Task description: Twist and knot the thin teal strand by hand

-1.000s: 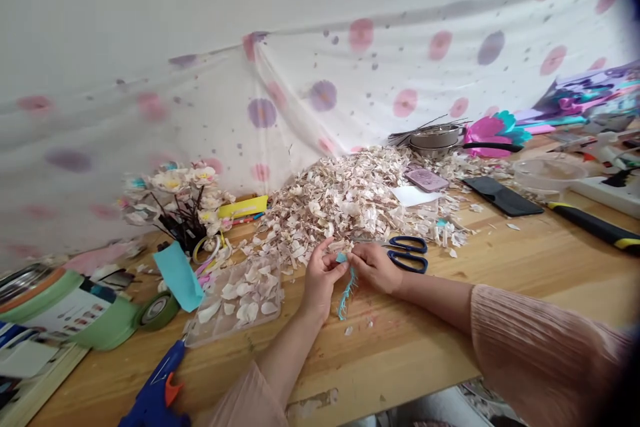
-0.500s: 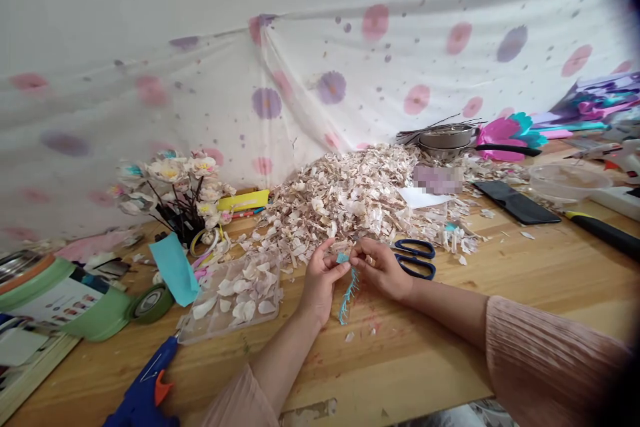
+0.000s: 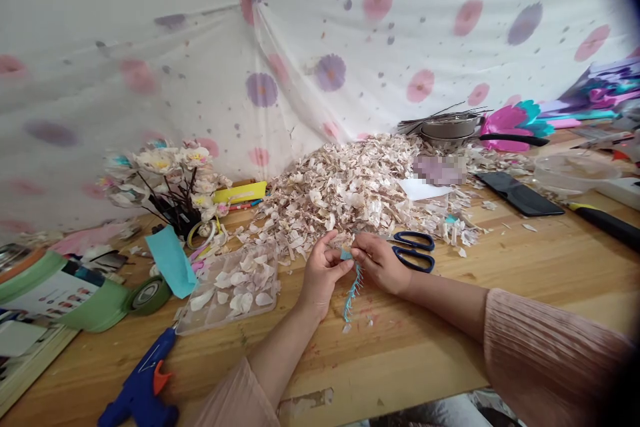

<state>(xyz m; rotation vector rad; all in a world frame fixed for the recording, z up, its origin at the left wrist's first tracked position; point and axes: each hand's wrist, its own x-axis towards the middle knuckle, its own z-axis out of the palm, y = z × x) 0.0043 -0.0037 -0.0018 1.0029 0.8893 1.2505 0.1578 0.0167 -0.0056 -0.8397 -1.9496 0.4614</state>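
Note:
Both hands meet over the wooden table (image 3: 525,267) and pinch the top of a teal fringed paper strip (image 3: 351,287), which dangles between them toward the table. My left hand (image 3: 323,273) holds its upper left side with thumb and fingers closed. My right hand (image 3: 379,261) pinches the same end from the right. Just behind the hands lies a big pile of pale paper petals (image 3: 360,193). Blue-handled scissors (image 3: 413,250) rest right beside my right hand.
A clear tray of petals (image 3: 230,287) lies left of the hands, with a blue glue gun (image 3: 143,387), green tape roll (image 3: 147,293), teal paper (image 3: 170,260) and a paper flower bouquet (image 3: 170,180). A black phone (image 3: 520,193), metal pan (image 3: 450,127) and clear bowl (image 3: 570,170) sit right.
Both hands stay pinched on the teal strip, with only small finger shifts. The view has tilted slightly, so things sit a little higher and more to the left.

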